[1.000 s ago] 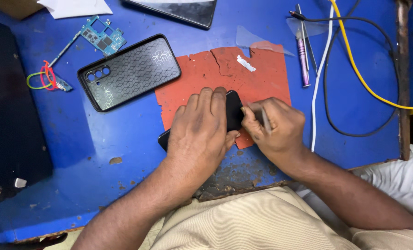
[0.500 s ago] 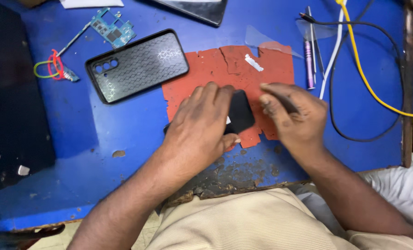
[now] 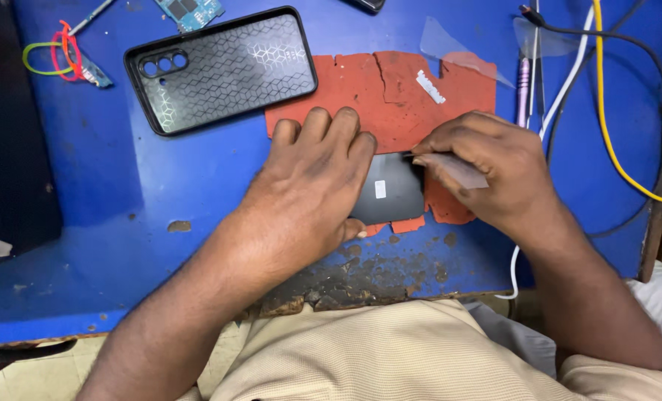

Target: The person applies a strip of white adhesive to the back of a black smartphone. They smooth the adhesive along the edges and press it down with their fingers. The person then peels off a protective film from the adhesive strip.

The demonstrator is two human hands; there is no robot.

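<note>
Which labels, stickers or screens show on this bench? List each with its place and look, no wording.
Small white rectangular sticker: on the flat black device pinned under the left hand, beside the right hand.
Narrow white strip label: lying slantwise on the torn red rubber mat.
Clear plastic film sheet: at the mat's upper right edge, transparent.
No lit screen shows.
</note>
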